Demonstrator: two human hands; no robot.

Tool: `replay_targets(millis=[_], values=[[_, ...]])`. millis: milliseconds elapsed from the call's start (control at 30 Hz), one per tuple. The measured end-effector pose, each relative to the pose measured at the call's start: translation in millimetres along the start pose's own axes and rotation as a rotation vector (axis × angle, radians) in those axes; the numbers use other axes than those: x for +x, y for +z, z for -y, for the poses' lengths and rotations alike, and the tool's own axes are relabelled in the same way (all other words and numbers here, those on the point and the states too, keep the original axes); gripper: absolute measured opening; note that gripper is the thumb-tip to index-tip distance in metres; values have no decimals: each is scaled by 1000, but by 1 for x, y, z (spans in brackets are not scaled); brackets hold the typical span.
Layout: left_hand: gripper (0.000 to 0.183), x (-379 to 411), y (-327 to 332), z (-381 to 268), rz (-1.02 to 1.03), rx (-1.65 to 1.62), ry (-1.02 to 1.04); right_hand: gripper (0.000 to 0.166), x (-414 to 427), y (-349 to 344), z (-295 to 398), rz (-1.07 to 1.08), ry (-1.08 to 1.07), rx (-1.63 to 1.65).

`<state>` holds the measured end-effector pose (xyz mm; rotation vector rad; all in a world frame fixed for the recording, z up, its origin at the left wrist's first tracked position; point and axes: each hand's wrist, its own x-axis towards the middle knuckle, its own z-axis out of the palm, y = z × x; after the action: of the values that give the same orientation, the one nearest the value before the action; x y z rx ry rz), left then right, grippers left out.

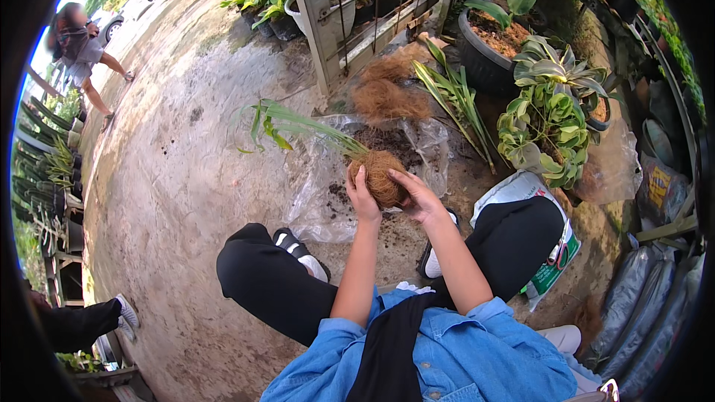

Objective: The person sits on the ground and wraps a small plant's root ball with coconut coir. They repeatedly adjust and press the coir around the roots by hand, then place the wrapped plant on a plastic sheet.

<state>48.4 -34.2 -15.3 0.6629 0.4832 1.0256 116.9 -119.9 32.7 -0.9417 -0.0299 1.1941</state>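
Observation:
Between my palms is a round ball of brown coconut fibre point(382, 178) with a green long-leaved plant point(318, 129) growing out of it; the leaves lean to the upper left. My left hand point(363, 194) cups the ball's left side, and my right hand point(418, 196) clasps its right side. Beneath lies a clear plastic sheet point(318, 209) strewn with dark soil. Loose coconut fibre point(391, 97) is heaped just beyond the sheet, and a cut bunch of variegated long leaves point(461, 101) rests to its right.
A black pot point(483, 64) and a variegated leafy plant point(544, 134) stand at right, near a printed plastic sack point(550, 285) by my right knee. A metal gate point(321, 28) rises ahead. One person point(81, 50) is at upper left; another's shoe point(127, 312) shows lower left.

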Motion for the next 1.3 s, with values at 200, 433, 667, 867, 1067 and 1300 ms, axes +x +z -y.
replay_targets(millis=[200, 433, 667, 867, 1067, 1300], values=[[37, 4, -3, 9, 92, 181, -101, 53, 6, -12, -8, -14, 18, 94], [41, 4, 9, -13, -71, 266, -61, 58, 10, -14, -11, -16, -63, 308], [69, -10, 9, 3, -75, -83, -543, 56, 17, -25, -6, 14, -124, 295], [66, -2, -1, 0, 4, -72, -359, 54, 13, -11, -22, -9, -85, 92], [53, 1, -1, -4, 3, -140, -351, 61, 10, 1, -22, -109, -260, -336], [51, 8, -6, -14, 48, -141, -457, 66, -13, 13, 10, -407, -777, -1236]])
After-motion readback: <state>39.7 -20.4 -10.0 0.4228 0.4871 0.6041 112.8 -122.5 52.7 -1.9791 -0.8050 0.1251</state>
